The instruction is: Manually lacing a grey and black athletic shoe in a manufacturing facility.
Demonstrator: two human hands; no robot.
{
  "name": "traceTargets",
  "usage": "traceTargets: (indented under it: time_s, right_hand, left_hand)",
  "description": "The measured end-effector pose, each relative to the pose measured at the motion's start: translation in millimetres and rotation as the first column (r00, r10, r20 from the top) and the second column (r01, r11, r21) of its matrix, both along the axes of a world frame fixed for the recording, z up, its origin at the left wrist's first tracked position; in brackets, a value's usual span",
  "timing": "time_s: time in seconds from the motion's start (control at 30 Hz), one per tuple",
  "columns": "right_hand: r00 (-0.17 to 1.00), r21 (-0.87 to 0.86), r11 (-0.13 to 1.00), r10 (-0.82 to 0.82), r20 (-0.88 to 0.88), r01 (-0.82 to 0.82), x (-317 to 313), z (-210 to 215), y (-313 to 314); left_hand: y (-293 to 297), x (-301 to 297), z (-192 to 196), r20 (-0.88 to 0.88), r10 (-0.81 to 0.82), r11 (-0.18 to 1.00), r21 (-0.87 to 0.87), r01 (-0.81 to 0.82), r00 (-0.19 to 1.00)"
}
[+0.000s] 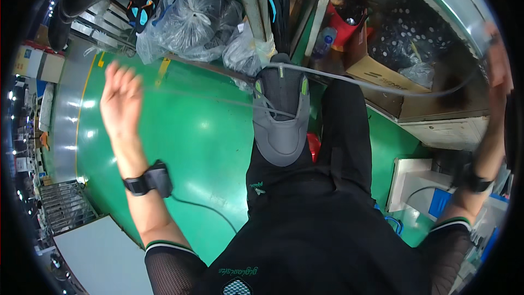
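Note:
A grey shoe (281, 139) with green side accents rests on my lap, its toe toward me. From its eyelets a thin grey shoelace (371, 82) stretches out to both sides. On the left, my left hand (121, 98) is raised wide of the shoe, fingers curled, at one end of the lace; that stretch is smeared by motion. Far out to the right, my right hand (498, 63) is closed at the other end, blurred near the picture's rim. Its fingertips are hard to make out.
Clear plastic bags (194, 19) lie on a rack ahead, beside a metal post (255, 8). At the front right, a shelf holds a cardboard box (379, 74) and a red container (349, 13). A white panel (101, 257) stands at the lower left.

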State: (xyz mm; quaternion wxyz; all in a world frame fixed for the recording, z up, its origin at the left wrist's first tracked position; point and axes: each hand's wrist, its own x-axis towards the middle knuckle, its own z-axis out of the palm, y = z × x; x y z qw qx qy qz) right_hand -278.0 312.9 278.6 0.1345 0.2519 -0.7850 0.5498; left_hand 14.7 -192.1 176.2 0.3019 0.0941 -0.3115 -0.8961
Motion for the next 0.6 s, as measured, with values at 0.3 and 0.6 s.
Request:
traceTargets:
  time_s: [0.3,0.6]
  right_hand:
    - [0.769,0.291,0.718,0.534,0.351,-0.632,137,-261,-145]
    - [0.620,0.413,0.484,0.718,0.316,-0.772,130,-259,-150]
  left_hand:
    - [-111,195,-129,0.617,0.448,0.818,0.008,-0.575,0.647]
    - [-47,95,-155,0.680,0.185,0.972,-0.019,-0.235,0.710]
